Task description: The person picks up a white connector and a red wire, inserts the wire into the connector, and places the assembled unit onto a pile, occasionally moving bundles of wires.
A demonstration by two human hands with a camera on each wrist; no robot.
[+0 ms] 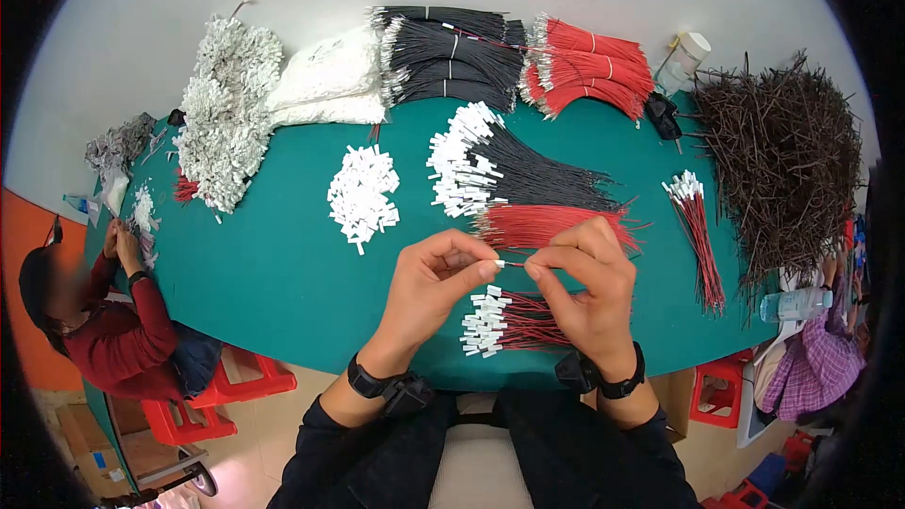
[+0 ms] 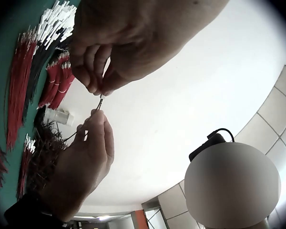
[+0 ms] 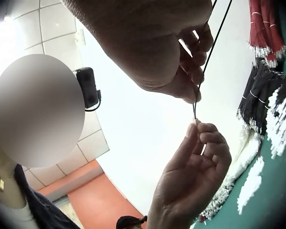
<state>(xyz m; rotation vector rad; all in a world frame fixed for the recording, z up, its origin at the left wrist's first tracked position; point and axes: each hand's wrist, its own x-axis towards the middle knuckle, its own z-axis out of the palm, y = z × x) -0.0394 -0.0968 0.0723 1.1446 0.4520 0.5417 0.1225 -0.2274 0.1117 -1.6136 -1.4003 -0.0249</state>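
Between thumb and forefinger my left hand [image 1: 429, 285] pinches a small white connector [image 1: 501, 264]. My right hand [image 1: 592, 297] pinches the thin wires just beside it; in the right wrist view the dark wires [image 3: 211, 57] run up from the connector past the right fingers. Both hands are held above the table, fingertips close together. Below them lies a bundle of red wires with white connectors [image 1: 486, 322], partly under the right hand. Behind the hands are loose red wires [image 1: 556, 224] and black wires with white connectors [image 1: 528, 165].
A pile of white connectors [image 1: 364, 196] lies left on the green table [image 1: 283, 273]. Tied black bundles [image 1: 452, 57], tied red bundles [image 1: 594, 66] and white bags [image 1: 325, 80] line the back. Right are a small wire bundle [image 1: 696, 240] and brown wires [image 1: 782, 151]. A person [image 1: 123, 330] sits left.
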